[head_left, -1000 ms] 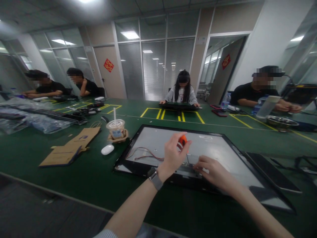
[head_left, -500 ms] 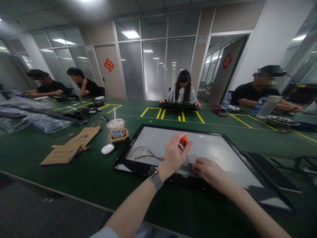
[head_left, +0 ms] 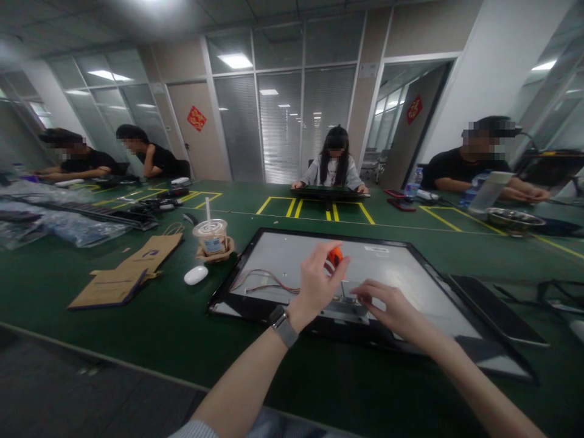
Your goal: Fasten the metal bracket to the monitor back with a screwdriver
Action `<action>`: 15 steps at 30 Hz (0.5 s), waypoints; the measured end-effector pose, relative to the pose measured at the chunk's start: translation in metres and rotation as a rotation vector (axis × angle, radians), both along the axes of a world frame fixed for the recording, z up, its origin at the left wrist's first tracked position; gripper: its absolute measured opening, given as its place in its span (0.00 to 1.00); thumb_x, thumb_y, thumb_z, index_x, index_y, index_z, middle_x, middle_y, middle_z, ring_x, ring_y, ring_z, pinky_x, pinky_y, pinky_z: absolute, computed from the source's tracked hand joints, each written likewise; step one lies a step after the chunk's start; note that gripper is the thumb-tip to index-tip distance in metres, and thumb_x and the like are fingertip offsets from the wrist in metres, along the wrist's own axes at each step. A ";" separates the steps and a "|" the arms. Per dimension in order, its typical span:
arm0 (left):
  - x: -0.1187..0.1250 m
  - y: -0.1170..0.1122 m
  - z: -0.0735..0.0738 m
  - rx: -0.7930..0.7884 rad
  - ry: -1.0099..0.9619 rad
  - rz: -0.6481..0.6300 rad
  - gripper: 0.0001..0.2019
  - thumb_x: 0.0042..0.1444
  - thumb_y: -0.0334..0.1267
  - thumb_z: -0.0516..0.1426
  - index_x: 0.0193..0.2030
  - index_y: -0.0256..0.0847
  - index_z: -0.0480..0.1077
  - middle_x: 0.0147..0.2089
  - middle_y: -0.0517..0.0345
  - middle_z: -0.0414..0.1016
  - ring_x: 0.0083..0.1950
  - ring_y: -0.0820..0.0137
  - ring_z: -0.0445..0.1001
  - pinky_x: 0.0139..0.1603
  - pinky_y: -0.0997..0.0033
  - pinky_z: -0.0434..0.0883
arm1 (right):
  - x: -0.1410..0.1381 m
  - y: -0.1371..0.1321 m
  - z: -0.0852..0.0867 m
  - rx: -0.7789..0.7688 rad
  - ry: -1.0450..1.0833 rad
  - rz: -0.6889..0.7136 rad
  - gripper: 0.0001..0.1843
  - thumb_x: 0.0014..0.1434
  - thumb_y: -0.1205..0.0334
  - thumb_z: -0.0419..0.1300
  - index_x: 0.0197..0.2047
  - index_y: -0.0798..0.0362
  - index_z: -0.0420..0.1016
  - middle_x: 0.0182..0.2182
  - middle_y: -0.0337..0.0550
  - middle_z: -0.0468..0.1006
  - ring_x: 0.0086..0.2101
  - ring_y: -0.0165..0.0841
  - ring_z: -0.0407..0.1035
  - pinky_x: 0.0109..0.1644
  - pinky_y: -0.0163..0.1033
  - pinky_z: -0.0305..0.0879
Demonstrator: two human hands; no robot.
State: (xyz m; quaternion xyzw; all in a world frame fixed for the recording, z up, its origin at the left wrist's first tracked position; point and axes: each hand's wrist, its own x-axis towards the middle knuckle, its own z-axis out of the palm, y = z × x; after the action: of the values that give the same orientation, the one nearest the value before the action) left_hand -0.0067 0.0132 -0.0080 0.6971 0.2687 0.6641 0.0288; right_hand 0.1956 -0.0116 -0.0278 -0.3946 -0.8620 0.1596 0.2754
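My left hand (head_left: 319,275), with a watch on its wrist, is closed around the orange handle of a screwdriver (head_left: 336,255). The tool stands upright, its thin shaft reaching down to a metal bracket (head_left: 349,313). My right hand (head_left: 385,303) has its thumb and fingertips drawn together at the bracket beside the shaft; whatever is between them is too small to make out. Bracket and hands are over the near side of a large flat display panel (head_left: 406,274) with a grey back and black frame. Thin wires (head_left: 274,281) lie across the panel's left part.
A drink cup (head_left: 212,234) in a cardboard holder, a white rounded case (head_left: 196,275) and a brown paper bag (head_left: 132,267) lie to the left. A dark slab (head_left: 497,310) lies on the right. Across the green table (head_left: 150,340), a person (head_left: 331,164) holds another panel.
My right hand has lifted slightly and its fingers have shifted up toward the screwdriver shaft, exposing more of the bracket. My left hand keeps its hold on the screwdriver.
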 end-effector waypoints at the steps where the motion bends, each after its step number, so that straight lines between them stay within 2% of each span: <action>1: 0.000 0.000 0.000 0.000 0.001 0.004 0.12 0.66 0.41 0.58 0.53 0.41 0.70 0.37 0.59 0.75 0.31 0.77 0.73 0.32 0.80 0.74 | 0.000 0.000 0.000 0.002 -0.011 0.005 0.15 0.61 0.69 0.52 0.41 0.51 0.80 0.39 0.48 0.81 0.37 0.36 0.77 0.43 0.40 0.73; 9: 0.000 -0.002 0.002 -0.009 0.021 0.038 0.12 0.66 0.43 0.57 0.52 0.40 0.70 0.36 0.59 0.74 0.29 0.76 0.72 0.30 0.78 0.74 | -0.002 -0.006 0.011 -0.084 -0.076 0.006 0.12 0.61 0.69 0.54 0.38 0.51 0.80 0.37 0.46 0.83 0.38 0.36 0.78 0.45 0.41 0.74; 15: 0.000 -0.001 -0.001 -0.006 0.034 0.042 0.13 0.66 0.43 0.57 0.53 0.40 0.70 0.37 0.59 0.75 0.30 0.77 0.72 0.30 0.79 0.74 | -0.004 -0.006 0.004 -0.081 -0.123 0.014 0.11 0.58 0.73 0.57 0.34 0.52 0.80 0.35 0.45 0.81 0.35 0.34 0.77 0.42 0.37 0.73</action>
State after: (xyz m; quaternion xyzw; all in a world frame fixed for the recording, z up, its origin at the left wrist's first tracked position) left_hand -0.0064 0.0123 -0.0090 0.7025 0.2860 0.6516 0.0123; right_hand 0.1916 -0.0172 -0.0242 -0.4082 -0.8729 0.1718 0.2047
